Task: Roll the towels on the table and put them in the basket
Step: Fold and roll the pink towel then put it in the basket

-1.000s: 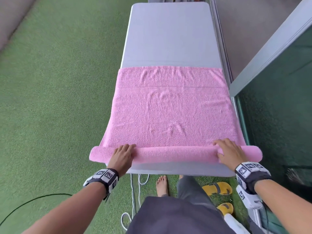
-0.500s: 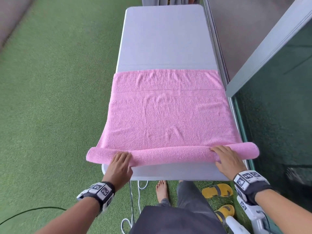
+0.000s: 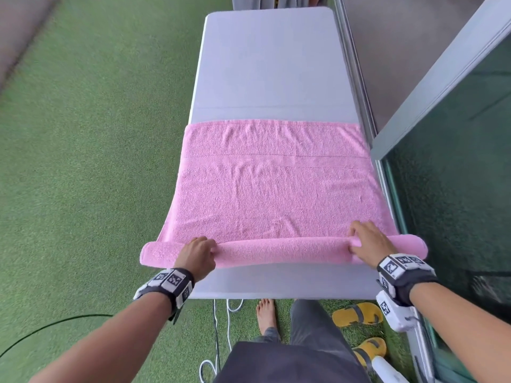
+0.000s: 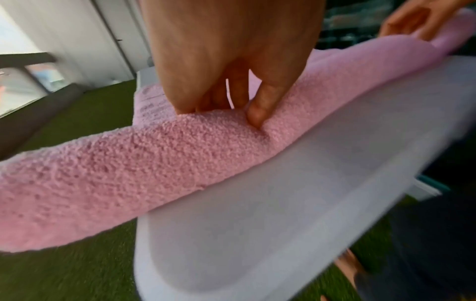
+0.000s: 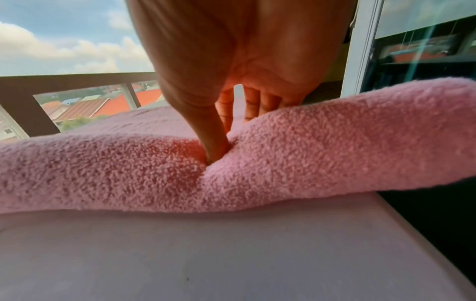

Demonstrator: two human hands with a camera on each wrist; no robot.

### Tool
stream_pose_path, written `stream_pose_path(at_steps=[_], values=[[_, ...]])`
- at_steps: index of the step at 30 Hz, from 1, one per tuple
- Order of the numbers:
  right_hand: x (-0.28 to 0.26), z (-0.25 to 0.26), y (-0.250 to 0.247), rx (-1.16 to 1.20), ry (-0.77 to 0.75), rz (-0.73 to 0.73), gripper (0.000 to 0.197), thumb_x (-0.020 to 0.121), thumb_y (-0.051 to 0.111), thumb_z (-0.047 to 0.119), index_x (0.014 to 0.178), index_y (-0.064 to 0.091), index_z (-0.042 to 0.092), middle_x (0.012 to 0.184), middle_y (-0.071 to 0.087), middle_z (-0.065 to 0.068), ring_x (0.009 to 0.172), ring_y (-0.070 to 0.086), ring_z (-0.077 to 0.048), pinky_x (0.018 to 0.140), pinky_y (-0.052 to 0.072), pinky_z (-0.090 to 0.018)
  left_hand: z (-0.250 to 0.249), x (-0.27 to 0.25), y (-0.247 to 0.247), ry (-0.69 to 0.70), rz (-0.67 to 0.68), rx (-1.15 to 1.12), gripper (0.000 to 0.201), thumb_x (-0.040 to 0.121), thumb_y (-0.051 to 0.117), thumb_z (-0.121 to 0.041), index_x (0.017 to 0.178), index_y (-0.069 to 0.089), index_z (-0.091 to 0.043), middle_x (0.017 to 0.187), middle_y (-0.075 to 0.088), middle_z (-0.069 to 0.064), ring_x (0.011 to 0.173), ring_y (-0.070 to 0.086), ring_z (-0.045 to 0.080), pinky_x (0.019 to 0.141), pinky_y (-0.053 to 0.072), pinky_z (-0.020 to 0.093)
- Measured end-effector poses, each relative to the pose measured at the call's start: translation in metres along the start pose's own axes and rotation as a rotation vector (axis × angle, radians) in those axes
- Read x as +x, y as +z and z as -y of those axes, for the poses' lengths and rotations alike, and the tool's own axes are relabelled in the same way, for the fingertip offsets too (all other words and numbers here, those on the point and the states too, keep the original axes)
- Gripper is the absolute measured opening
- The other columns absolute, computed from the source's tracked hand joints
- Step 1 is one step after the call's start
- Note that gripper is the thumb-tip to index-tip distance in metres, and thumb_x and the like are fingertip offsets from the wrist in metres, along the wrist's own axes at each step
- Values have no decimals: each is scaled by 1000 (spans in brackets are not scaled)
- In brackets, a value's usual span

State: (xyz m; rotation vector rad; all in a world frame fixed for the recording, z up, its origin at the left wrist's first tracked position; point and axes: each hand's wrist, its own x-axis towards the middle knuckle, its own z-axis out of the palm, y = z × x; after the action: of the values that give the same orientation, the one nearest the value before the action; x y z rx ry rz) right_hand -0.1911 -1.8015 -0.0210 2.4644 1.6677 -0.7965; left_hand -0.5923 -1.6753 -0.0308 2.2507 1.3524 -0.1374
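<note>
At the near end of the bench (image 3: 272, 64), both arms reach forward side by side, wrists low, palms turned down over the towel (image 3: 276, 194). The left hand (image 3: 197, 255) sits on the rolled part near the towel's left end, knuckles arched, fingers (image 4: 257, 110) curled over the top of the roll and the thumb digging into its near face, so it grips the roll. The right hand (image 3: 370, 243) sits the same way near the towel's right end; from the right wrist view its thumb (image 5: 215, 146) is pushed deep into the pile, the other fingers bent down over the far side, holding the roll. The towel is pink and lies across the bench, its near edge wound into a thick roll that runs from one hand to the other. Both ends of that roll stick out past the sides of the bench, beyond each hand. Beyond the roll the rest of the towel lies spread flat, a little wrinkled, reaching to about the middle of the bench. Below the bench's near edge, on green turf (image 3: 83, 161), a pair of yellow sandals (image 3: 358, 313) lies beside the person's bare foot (image 3: 266, 313).
</note>
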Motion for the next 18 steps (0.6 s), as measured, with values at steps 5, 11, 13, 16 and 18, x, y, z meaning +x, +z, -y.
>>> stream_pose_path(at_steps=[5,11,13,16,18], values=[[-1,14,9,-48,-30,-62,34,83,61,1,66,41,23,78,50,6,81,49,-16,76,39,-26,-12,8,-1,-71,-124,80,24,75,57,8,89,55,-12,88,51,-1,82,45,17,82,44,33],[-28,7,25,-80,-108,-144,30,76,62,12,105,58,21,103,56,9,93,51,-11,88,48,-32,-16,-24,25,-66,-225,36,28,68,58,11,89,55,-6,81,52,2,73,44,17,66,50,31],[-31,0,31,-102,-120,-145,48,71,70,12,117,60,18,115,61,5,104,56,-15,95,48,-35,-13,-32,31,-25,-218,36,46,60,57,13,103,54,-3,94,57,8,85,51,22,78,53,37],[-28,2,32,-77,-141,-184,51,73,74,6,121,61,15,121,63,0,111,57,-18,103,43,-34,-12,-23,26,14,-210,84,48,60,58,18,103,56,-3,97,62,10,90,59,26,87,54,40],[-27,6,28,-46,-123,-205,48,77,71,6,123,61,14,123,63,0,114,56,-18,105,39,-34,-14,-13,19,-3,-179,105,36,65,62,15,95,59,-5,92,64,8,84,60,24,85,55,41]])
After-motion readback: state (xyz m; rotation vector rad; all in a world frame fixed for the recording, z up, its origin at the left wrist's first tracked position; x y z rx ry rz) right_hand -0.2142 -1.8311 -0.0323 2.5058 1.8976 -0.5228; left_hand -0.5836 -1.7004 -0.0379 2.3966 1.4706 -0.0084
